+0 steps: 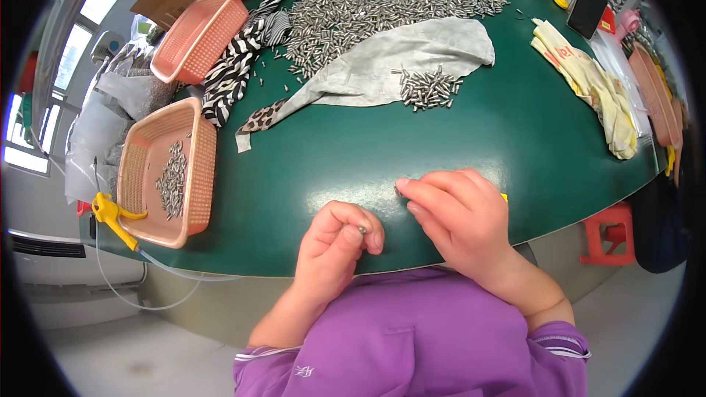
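Note:
Near the front edge of the green table, my left hand (329, 248) pinches a small metal pin (362, 230) between thumb and fingers, with only its end showing. To the right, a little higher, my right hand (467, 217) is closed in a pinch. Something small and dark shows at its fingertips, too little of it to name. The two hands are apart. Beyond them a small heap of silvery metal pins (429, 90) lies partly on a grey cloth (368, 66). A much larger heap of such pins (390, 0) spreads behind the cloth.
At left stand a pink basket (204, 169) with pins inside and another pink basket (235, 15) behind it. A yellow air blow gun (110, 213) with a hose hangs by the left edge. Zebra-print cloth (232, 77), yellowish gloves (588, 81) and a phone (588, 4) lie farther off.

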{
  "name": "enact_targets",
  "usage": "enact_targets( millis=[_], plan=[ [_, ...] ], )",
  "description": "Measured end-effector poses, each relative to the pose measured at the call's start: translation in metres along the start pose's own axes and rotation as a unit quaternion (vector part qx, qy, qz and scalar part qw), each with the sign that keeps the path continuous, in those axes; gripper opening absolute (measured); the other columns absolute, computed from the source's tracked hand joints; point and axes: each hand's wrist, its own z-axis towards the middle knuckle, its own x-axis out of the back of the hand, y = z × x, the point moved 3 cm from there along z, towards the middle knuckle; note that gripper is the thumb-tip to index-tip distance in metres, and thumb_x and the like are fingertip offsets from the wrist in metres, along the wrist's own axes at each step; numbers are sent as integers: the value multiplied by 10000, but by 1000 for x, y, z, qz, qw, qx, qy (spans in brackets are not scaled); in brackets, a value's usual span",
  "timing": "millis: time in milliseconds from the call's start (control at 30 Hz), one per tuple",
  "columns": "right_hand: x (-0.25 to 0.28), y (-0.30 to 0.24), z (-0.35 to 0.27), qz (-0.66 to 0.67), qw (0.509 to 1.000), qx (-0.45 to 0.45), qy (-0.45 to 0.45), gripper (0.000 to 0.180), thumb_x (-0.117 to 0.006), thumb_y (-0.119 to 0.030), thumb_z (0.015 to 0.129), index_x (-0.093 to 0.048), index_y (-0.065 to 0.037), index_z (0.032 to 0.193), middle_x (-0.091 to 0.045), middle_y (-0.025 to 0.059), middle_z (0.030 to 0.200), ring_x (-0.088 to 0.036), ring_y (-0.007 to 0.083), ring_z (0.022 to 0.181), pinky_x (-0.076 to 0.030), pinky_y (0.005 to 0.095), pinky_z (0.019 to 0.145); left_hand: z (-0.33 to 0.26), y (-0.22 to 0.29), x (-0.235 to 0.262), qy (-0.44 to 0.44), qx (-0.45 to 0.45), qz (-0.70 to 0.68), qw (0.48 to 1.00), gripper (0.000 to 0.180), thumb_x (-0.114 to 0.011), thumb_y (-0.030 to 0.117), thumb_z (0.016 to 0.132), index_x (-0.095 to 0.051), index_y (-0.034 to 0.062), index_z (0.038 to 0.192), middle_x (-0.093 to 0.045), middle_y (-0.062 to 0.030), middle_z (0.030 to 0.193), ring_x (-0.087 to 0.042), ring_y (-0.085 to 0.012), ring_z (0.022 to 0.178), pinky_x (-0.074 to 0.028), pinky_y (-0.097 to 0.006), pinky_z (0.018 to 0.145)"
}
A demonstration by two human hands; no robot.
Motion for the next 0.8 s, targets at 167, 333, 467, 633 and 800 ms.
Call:
enact_targets(
  millis=[167, 333, 467, 633, 800],
  plan=[
    [-13, 1, -4, -47, 996, -21, -67, 288, -720, -93, 744, -682, -118, 1028, -602, 0, 849, -590, 186, 744, -464, 321, 619, -2, 0, -1, 12, -13, -23, 1000, 94, -536, 144, 991, -504, 66, 1032, -582, -86, 898, -531, -159, 820, -428, -282, 732],
    [-13, -2, -4, -54, 995, -6, -82, 288, -714, -88, 746, -677, -117, 1030, -592, 4, 854, -584, 185, 748, -461, 322, 630, -7, 20, 3, 44, -60, 69, 995, 124, -541, -13, 935, -501, 41, 1039, -589, -111, 925, -563, -173, 849, -472, -303, 761],
    [-11, 3, -8, -51, 995, -12, -89, 291, -708, -83, 748, -673, -115, 1035, -590, 11, 867, -583, 188, 772, -462, 331, 649, -10, 97, 33, 204, -287, 432, 830, 92, -578, -37, 908, -548, 8, 983, -615, -106, 913, -583, -155, 823, -488, -267, 761],
    [-12, 3, -8, -50, 995, -9, -88, 317, -689, -80, 745, -662, -115, 1059, -578, 10, 872, -578, 189, 783, -459, 326, 657, -29, 165, 89, 412, -227, 699, 538, 268, -577, 31, 901, -620, 56, 1165, -578, -103, 1245, -522, -225, 1175, -407, -354, 990],
    [-14, 8, -13, -54, 994, -8, -92, 328, -652, -103, 752, -649, -115, 1080, -569, 16, 887, -572, 186, 790, -454, 317, 661, 8, 130, 48, 228, -196, 705, 642, 241, -630, -20, 819, -659, 26, 1053, -611, -122, 1166, -561, -259, 1131, -421, -363, 993]
  ],
)
